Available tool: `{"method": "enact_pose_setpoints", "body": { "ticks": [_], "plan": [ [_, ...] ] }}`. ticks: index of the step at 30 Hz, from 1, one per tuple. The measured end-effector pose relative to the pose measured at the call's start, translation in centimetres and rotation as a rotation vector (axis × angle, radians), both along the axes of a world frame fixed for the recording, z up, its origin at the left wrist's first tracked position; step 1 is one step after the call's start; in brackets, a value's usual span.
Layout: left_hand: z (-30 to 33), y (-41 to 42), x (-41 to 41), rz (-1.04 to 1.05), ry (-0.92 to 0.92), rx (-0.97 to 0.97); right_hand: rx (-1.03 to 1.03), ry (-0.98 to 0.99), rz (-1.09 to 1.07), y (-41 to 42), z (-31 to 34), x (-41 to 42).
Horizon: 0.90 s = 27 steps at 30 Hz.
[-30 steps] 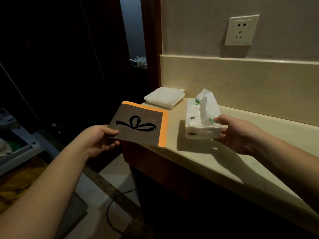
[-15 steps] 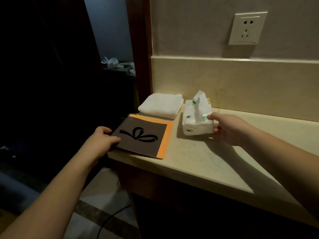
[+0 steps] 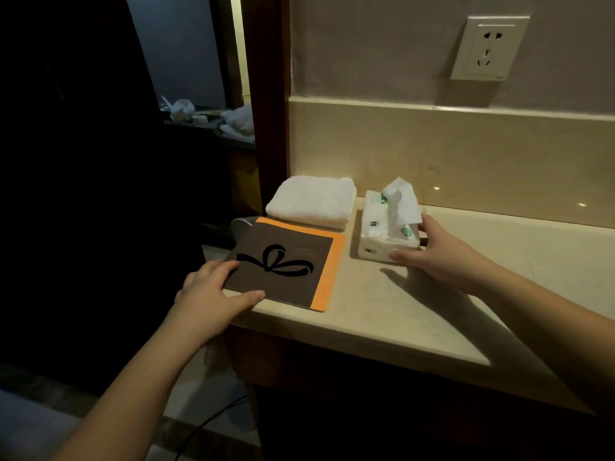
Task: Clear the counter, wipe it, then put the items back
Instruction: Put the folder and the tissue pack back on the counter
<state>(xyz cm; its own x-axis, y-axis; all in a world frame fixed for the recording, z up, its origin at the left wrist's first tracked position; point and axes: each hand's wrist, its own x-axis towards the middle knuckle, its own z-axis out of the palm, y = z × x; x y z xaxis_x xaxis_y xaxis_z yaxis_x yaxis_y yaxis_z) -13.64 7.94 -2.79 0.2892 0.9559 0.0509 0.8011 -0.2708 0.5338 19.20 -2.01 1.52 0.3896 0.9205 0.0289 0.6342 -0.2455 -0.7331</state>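
A brown folder (image 3: 283, 264) with an orange border and a black bow drawing lies flat at the left end of the beige counter (image 3: 432, 314), its left corner overhanging the edge. My left hand (image 3: 213, 294) holds that near-left corner, thumb along the near edge and fingers on the left edge. A white tissue pack (image 3: 382, 234) with a tissue sticking up stands on the counter to the folder's right. My right hand (image 3: 442, 254) grips its right end, thumb on the front and fingers behind. A folded white towel (image 3: 312, 201) sits behind the folder, by the wall.
A wall socket (image 3: 489, 48) sits above the backsplash at the right. The counter runs on to the right. Left of it a dark doorway opens onto a far surface with clutter (image 3: 199, 118). A black cable (image 3: 206, 424) lies on the floor below.
The folder has come down from mid-air onto the counter's left end. The tissue pack has been set down further back, beside the towel. Both hands stay on their items.
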Motion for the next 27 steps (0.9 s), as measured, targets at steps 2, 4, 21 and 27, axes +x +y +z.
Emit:
{"method": "enact_pose_setpoints", "body": {
  "ticks": [2, 4, 21, 27],
  "plan": [
    [0.4, -0.3, 0.3, -0.005, 0.035, 0.017, 0.045, -0.108, -0.003, 0.4, -0.2, -0.3],
    [0.7, -0.5, 0.5, -0.002, 0.078, 0.028, 0.073, -0.143, -0.014, 1.1, -0.4, -0.4],
    [0.8, -1.5, 1.3, 0.012, 0.142, 0.087, 0.042, -0.288, -0.166, 6.1, -1.6, 0.2],
    [1.0, -1.5, 1.4, -0.002, 0.166, 0.091, 0.025, -0.256, -0.183, 6.7, -1.5, 0.1]
  ]
}}
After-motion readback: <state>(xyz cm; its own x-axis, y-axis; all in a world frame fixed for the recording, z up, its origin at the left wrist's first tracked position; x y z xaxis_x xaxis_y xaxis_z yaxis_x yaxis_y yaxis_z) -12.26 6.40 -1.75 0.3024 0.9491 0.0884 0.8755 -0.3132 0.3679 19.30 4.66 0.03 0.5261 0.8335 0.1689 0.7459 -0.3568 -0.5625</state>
